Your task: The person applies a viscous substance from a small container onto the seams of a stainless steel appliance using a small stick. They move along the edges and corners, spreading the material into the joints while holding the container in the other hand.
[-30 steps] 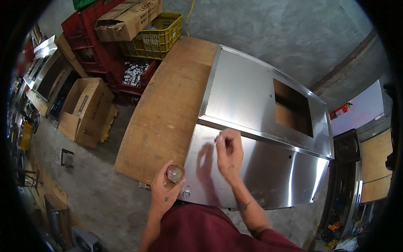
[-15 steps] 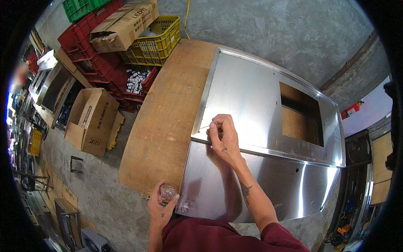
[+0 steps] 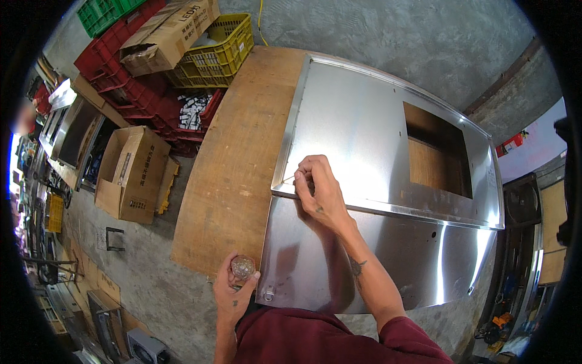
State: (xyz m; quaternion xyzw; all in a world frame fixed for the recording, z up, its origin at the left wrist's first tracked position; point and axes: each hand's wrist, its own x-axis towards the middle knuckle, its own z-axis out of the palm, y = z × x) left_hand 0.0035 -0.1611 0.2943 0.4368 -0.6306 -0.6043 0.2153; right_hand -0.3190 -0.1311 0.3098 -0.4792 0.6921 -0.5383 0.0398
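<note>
My left hand (image 3: 232, 296) is closed round a small round jar (image 3: 243, 267) with a glinting, brownish top, held beside the near edge of the wooden board (image 3: 224, 158). Between the thumb and fingers of my right hand (image 3: 320, 188) a thin, pale stick (image 3: 289, 179) is pinched. Its end reaches the raised rim at the near left corner of a large stainless steel panel (image 3: 357, 121). In this panel a rectangular opening (image 3: 438, 164) shows wood beneath. Below the rim, a shiny steel front face (image 3: 388, 255) slopes toward me, with a small metal fitting (image 3: 268, 295) at its lower left.
Red crates (image 3: 130, 91), a yellow crate (image 3: 218, 54) and a long cardboard box (image 3: 173, 36) are stacked at the back left. An open carton (image 3: 136, 176) stands on the concrete floor. A grey wall (image 3: 394, 36) rises behind the panel.
The panel sits slightly higher in the picture. My right hand remains at the corner with the stick, its fingers a little shifted along the rim. The left hand keeps holding the jar.
</note>
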